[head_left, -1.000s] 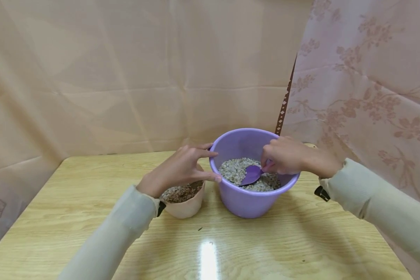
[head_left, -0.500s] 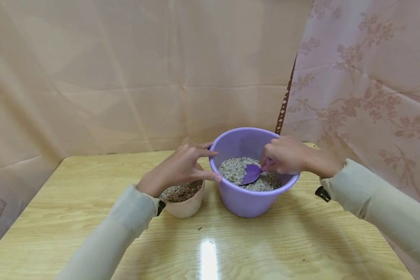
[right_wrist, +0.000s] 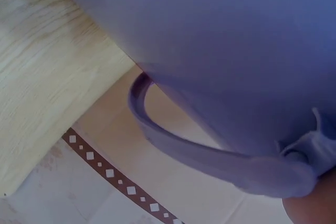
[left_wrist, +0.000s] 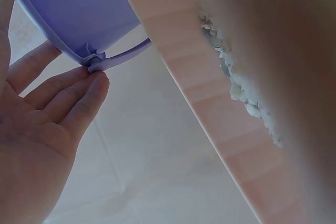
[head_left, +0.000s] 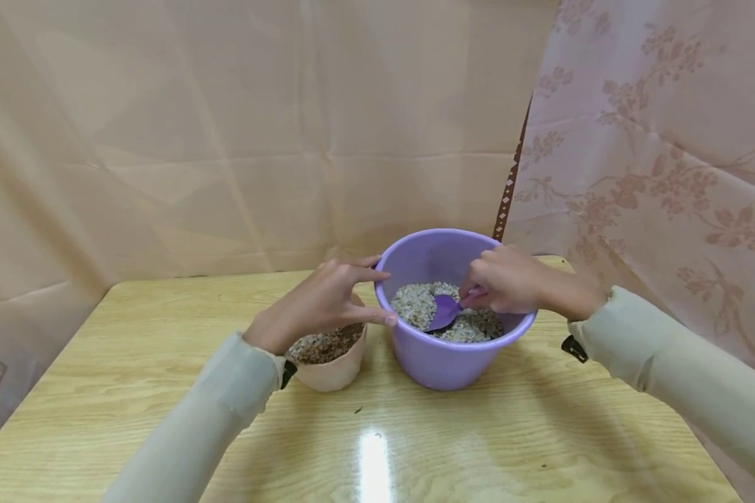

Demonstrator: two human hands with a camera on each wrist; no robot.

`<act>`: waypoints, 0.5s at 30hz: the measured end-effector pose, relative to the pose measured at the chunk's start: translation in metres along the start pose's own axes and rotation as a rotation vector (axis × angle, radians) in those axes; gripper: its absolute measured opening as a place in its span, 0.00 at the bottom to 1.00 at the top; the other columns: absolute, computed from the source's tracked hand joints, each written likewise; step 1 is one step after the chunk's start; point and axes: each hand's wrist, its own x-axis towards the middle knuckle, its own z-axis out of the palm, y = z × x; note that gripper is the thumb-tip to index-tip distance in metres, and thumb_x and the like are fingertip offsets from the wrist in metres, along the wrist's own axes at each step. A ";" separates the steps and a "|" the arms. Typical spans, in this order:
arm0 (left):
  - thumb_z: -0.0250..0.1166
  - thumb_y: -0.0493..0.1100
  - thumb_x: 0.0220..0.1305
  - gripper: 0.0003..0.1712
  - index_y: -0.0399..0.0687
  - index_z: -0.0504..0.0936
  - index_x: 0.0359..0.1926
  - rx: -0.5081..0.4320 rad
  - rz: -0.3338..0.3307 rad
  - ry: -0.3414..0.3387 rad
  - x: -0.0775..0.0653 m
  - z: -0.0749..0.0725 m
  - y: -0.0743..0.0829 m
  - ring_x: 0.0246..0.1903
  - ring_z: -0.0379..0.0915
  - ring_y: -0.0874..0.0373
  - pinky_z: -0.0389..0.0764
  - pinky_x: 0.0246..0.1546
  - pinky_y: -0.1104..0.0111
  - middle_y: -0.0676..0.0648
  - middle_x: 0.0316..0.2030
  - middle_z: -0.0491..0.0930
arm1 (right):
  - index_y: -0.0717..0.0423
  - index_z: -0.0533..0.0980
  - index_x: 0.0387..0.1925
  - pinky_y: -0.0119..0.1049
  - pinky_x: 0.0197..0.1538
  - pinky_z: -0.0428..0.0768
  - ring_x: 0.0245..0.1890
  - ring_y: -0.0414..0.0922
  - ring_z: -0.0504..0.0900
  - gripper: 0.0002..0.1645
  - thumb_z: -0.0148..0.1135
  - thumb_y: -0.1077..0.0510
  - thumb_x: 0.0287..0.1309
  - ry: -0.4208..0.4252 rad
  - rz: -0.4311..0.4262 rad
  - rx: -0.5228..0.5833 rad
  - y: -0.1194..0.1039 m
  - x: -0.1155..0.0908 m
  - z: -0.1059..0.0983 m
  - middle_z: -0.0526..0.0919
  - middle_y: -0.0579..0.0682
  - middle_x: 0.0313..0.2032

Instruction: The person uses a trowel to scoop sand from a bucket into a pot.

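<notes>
A purple bucket [head_left: 442, 365] stands on the table, partly filled with pale, coarse grains like fine gravel [head_left: 413, 305]. My right hand [head_left: 509, 281] reaches over the far-right rim and grips the handle of a small purple scoop [head_left: 444, 311], whose blade rests in the grains. On the bucket's left rim, my left hand [head_left: 321, 302] holds on, one finger reaching over the edge and the thumb at the front. The left wrist view shows its other fingers [left_wrist: 79, 98] against the outside, by the bail handle's hinge. Beneath that hand sits a smaller beige pot [head_left: 335, 374] containing brownish grains, partly covered.
The wooden table [head_left: 478, 447] extends in front and to both sides. A beige curtain [head_left: 226, 140] hangs behind it, and a floral cloth [head_left: 660, 181] at the right. The bucket's bail handle [right_wrist: 194, 156] hangs down behind, in the right wrist view.
The scoop and my right hand have shifted slightly left within the bucket. My left hand keeps its place on the rim.
</notes>
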 end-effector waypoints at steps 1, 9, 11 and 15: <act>0.73 0.63 0.52 0.43 0.39 0.79 0.61 0.001 0.001 -0.002 0.000 0.000 0.000 0.23 0.79 0.73 0.38 0.71 0.42 0.33 0.68 0.65 | 0.44 0.88 0.30 0.32 0.27 0.77 0.21 0.29 0.77 0.05 0.76 0.58 0.50 0.001 -0.001 0.005 0.000 0.000 0.001 0.85 0.33 0.24; 0.74 0.62 0.52 0.43 0.40 0.79 0.61 0.006 0.004 0.008 0.000 0.001 -0.001 0.23 0.79 0.75 0.33 0.71 0.44 0.34 0.68 0.65 | 0.45 0.89 0.32 0.32 0.27 0.77 0.22 0.29 0.78 0.06 0.76 0.58 0.49 0.008 0.010 0.029 -0.001 0.000 0.001 0.86 0.34 0.26; 0.74 0.62 0.52 0.42 0.40 0.79 0.62 0.007 0.003 0.009 0.000 0.001 -0.002 0.23 0.78 0.75 0.35 0.71 0.44 0.34 0.68 0.65 | 0.45 0.89 0.32 0.31 0.26 0.76 0.21 0.29 0.77 0.07 0.77 0.59 0.48 0.012 0.008 0.034 -0.001 0.001 0.001 0.86 0.34 0.26; 0.74 0.62 0.53 0.42 0.40 0.79 0.62 -0.001 0.001 0.006 -0.001 0.001 -0.002 0.22 0.78 0.74 0.38 0.71 0.43 0.34 0.68 0.65 | 0.44 0.89 0.32 0.31 0.25 0.75 0.22 0.29 0.78 0.07 0.76 0.58 0.49 0.033 -0.011 0.034 -0.001 0.002 0.003 0.87 0.34 0.26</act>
